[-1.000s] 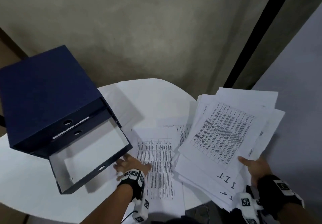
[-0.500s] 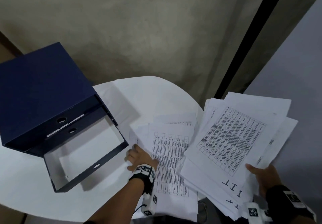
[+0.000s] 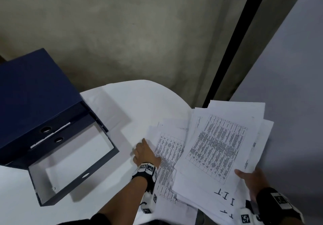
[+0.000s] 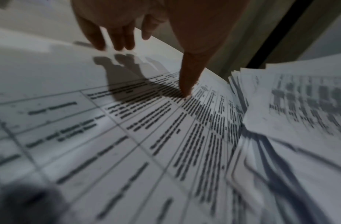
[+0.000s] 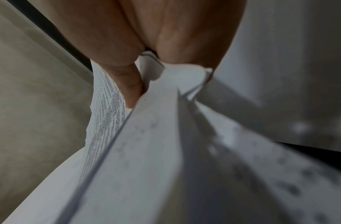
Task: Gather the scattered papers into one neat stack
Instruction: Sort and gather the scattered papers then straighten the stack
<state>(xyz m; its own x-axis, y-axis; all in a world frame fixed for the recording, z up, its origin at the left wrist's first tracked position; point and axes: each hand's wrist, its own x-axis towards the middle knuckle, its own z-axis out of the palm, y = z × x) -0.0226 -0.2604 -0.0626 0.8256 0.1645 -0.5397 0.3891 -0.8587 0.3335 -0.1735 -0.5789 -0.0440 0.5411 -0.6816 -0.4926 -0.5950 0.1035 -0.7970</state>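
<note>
The loose sheets (image 3: 167, 147) lie on the white table (image 3: 132, 105), half under the bundle (image 3: 218, 147) we clamp by its near corner in our right hand (image 3: 251, 181). Our left hand (image 3: 145, 153) lies flat, fingers straight, on their left edge, likely to slide them toward the bundle

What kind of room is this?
Probably an office or filing corner: blue binders lie on a white round table, and both hands work through printed papers full of tables.
</note>
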